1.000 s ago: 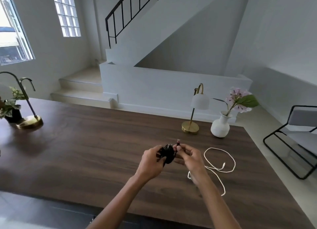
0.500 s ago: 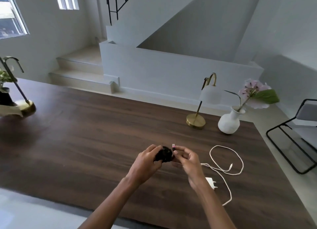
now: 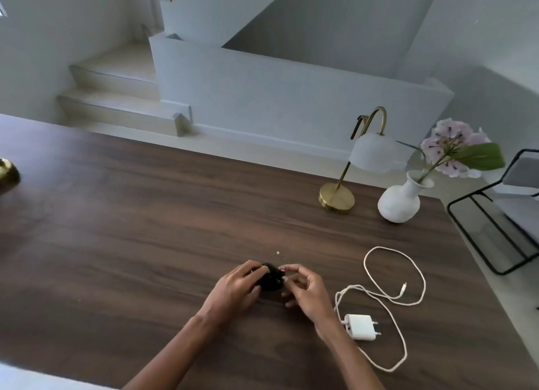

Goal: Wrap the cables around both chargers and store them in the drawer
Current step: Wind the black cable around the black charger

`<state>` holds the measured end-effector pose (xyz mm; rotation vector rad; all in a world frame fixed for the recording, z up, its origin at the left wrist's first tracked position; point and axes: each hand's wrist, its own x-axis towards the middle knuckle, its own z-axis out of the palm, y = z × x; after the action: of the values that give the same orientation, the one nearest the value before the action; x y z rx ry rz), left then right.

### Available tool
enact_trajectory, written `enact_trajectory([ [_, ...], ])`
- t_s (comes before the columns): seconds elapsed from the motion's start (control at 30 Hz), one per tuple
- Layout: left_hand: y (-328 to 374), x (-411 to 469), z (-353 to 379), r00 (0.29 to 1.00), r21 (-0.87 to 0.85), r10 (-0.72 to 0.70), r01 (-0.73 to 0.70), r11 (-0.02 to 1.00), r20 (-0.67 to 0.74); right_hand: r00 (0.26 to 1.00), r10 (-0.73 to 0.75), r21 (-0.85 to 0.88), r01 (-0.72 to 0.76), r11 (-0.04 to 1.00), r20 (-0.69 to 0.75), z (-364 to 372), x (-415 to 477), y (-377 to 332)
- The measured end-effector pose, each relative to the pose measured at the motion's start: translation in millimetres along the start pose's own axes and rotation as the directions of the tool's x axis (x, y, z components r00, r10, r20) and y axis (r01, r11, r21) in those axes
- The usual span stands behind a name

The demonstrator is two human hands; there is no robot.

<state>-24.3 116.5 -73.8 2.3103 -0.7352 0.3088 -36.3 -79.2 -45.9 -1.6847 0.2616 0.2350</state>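
A black charger [image 3: 271, 278] with its dark cable wound around it sits between my two hands, just above the dark wooden table [image 3: 145, 243]. My left hand [image 3: 237, 287] grips the charger's left side. My right hand [image 3: 303, 290] pinches the cable's red-tipped plug end [image 3: 282, 268] at the charger's upper right. A white charger [image 3: 361, 327] lies flat on the table to the right of my right wrist. Its white cable [image 3: 393, 275] is spread out in loose loops beside it. No drawer is in view.
A brass lamp [image 3: 337, 198] with a white shade and a white vase [image 3: 398, 202] holding a pink flower stand at the table's far right. A black-framed chair [image 3: 501, 214] is beyond the right edge. Another brass base [image 3: 7, 172] shows at far left.
The view has tilted down and closer to the table. My hands stay on the black charger, and the right fingers have brought the plug end down closer to the wound bundle.
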Motion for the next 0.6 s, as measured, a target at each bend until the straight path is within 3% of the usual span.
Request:
enact_trajectory([
  [0.2, -9.6, 12.0, 0.9, 0.994, -0.11, -0.112, 0.11, 0.988, -0.01, 0.998, 0.051, 0.136, -0.044, 0.99, -0.044, 8.1, 10.8, 1.3],
  [0.4, -20.5, 37.9, -2.6, 0.944, -0.142, -0.304, 0.32, 0.937, 0.126, 0.997, 0.067, 0.234, -0.055, 0.971, -0.042, 7.4, 26.6, -5.7],
  [0.5, -29.4, 49.2, -2.2, 0.888, -0.276, -0.403, 0.454, 0.847, 0.224, 0.995, 0.076, 0.29, -0.056, 0.956, -0.057, 9.5, 34.7, -11.3],
  [0.6, -30.0, 57.4, -1.3, 0.793, -0.48, -0.52, 0.607, 0.633, 0.316, 0.995, 0.072, 0.349, -0.044, 0.936, -0.067, 9.5, 42.9, -17.2],
])
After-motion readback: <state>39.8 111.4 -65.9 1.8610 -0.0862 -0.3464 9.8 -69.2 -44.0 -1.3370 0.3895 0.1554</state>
